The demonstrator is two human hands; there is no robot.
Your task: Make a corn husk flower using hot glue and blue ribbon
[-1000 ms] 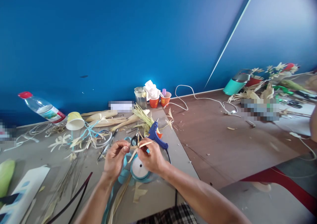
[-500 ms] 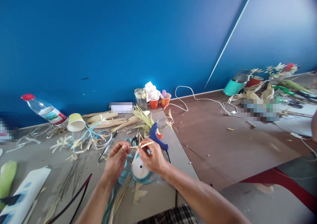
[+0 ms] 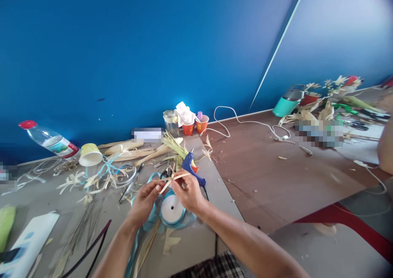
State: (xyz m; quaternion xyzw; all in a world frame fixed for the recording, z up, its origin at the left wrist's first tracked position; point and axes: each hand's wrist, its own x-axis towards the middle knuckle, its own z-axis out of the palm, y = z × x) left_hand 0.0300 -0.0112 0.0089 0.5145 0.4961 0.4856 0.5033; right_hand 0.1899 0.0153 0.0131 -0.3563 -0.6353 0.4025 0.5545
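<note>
My left hand (image 3: 144,200) and my right hand (image 3: 188,193) meet above the grey table (image 3: 196,245), both pinched on a small flower of pale dried-leaf strips (image 3: 173,177). Its narrow petals stick out between my fingertips. Directly under my hands lies a white spool of light-blue ribbon (image 3: 171,209), with loose ribbon trailing toward me. A blue glue gun (image 3: 190,168) rests just beyond my right hand, and black-handled scissors (image 3: 166,173) lie beside it.
Finished leaf flowers (image 3: 92,180), a yellow paper cup (image 3: 89,154), a tipped water bottle (image 3: 49,139) and dried husks (image 3: 135,150) lie at left. Orange cups (image 3: 196,125) and a jar stand by the blue wall. A white cable (image 3: 245,123) crosses the brown floor; another person's arm (image 3: 386,147) shows at right.
The view has shifted slightly. My hands stay together on the leaf flower, with the fingers working it a little; the petals sit at a slightly different angle.
</note>
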